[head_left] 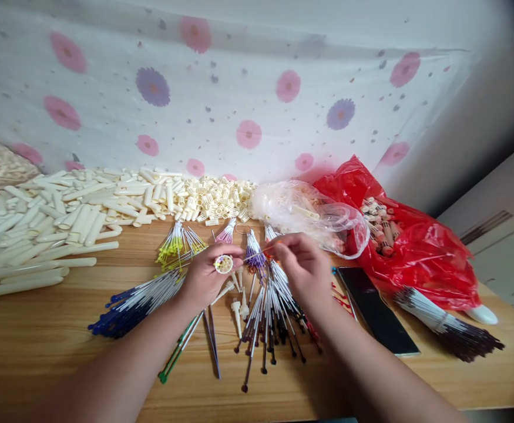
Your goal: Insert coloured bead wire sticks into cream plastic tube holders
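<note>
My left hand (pixel 208 273) is closed around a small cream plastic part, whose round ribbed end (pixel 224 264) faces me and has a touch of yellow on it. In my right hand (pixel 303 267), thumb and forefinger pinch a thin stick (pixel 257 255), orange near my fingers and pale toward the left hand. Whether the stick touches the cream part cannot be made out. Just below the hands lie several cream nozzle-shaped pieces (pixel 238 314) and a fan of white sticks with dark brown heads (pixel 268 317). Sticks with purple ends (pixel 254 258) stand out between the hands.
Cream tubes (pixel 80 223) and short slotted caps (pixel 217 197) are heaped at the back left. Blue-ended sticks (pixel 137 302), green-ended sticks (pixel 180 349) and tweezers (pixel 211 341) lie nearer. On the right are a clear bag (pixel 292 205), red bag (pixel 428 252), black phone (pixel 378 311) and bundled sticks (pixel 450 323).
</note>
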{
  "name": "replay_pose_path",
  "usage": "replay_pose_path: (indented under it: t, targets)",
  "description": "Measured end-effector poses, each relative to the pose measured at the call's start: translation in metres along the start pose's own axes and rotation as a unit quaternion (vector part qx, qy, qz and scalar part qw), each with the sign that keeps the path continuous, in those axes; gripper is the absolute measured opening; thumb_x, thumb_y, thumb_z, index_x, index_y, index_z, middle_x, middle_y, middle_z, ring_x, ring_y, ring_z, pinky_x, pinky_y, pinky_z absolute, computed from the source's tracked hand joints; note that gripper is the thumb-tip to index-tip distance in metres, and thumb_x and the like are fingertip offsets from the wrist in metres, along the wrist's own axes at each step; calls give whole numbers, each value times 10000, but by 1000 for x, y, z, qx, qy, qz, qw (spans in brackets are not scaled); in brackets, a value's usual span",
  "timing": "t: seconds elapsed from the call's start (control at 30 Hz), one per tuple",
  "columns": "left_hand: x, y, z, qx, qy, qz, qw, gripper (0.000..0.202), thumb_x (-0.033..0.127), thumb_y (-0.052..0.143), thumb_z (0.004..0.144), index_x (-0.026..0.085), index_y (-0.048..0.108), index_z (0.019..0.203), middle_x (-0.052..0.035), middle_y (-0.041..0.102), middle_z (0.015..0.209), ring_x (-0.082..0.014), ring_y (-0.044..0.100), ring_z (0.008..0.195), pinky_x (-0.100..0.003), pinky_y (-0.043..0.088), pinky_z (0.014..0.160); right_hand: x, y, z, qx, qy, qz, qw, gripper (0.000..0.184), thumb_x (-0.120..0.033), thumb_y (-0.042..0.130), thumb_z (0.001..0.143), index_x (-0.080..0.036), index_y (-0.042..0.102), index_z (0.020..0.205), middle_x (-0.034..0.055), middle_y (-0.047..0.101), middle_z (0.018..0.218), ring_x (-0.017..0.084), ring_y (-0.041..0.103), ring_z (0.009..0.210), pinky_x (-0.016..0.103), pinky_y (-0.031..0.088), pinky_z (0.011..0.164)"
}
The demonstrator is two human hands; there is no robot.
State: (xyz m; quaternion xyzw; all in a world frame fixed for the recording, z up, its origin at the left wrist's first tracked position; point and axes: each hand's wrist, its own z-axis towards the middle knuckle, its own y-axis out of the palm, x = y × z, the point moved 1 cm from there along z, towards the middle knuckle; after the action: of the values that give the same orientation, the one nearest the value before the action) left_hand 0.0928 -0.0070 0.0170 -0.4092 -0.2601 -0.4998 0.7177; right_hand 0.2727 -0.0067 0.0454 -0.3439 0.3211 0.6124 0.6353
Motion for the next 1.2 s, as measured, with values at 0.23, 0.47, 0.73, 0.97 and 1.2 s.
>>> replay_pose_path:
  t: [0.23, 0.47, 0.73, 0.97, 1.2]
  targets:
    - [0, 0, 1, -11, 23, -14, 1000, 99, 270, 651, 768, 173, 670, 762, -28, 664, 736, -162, 616, 699, -293, 484, 654, -71, -34, -24, 47, -293, -70, 952, 134, -107, 551, 814, -195, 611, 897, 55, 676, 755, 198, 669, 746, 341, 567, 611]
    - [3, 1, 0, -52, 58, -4, 997, 66, 245, 639, 787, 186, 669, 794, -12, 635, 714, -145, 578, 694, -277, 456, 655, -75, -20, -24, -106, -304, -172, 931, 218, -45, 552, 765, -186, 607, 922, 75, 701, 809, 145, 679, 751, 256, 578, 654]
    - [3, 2, 1, -64, 84, -11, 994, 70, 242, 636, 787, 184, 674, 783, -24, 610, 718, -163, 558, 705, -295, 441, 651, -58, -3, -23, -102, -341, -200, 913, 254, -68, 590, 769, -217, 561, 972, 81, 708, 848, 151, 676, 777, 278, 571, 649]
    - [-2, -2, 0, -49, 98, 44, 993, 218, 389, 630, 788, 203, 631, 902, -38, 576, 859, -203, 541, 871, -349, 440, 784, -49, 1, -20, -42, -247, -124, 960, 188, -51, 554, 787, -205, 579, 893, 57, 676, 820, 146, 648, 750, 287, 541, 652]
    - [4, -8, -1, -90, 116, 91, 985, 292, 425, 513, 861, 216, 562, 1060, -63, 530, 999, -238, 480, 1017, -397, 404, 906, -29, 1, -12, -96, -245, -219, 939, 145, -105, 559, 813, -196, 606, 915, 62, 640, 879, 169, 603, 811, 323, 508, 709]
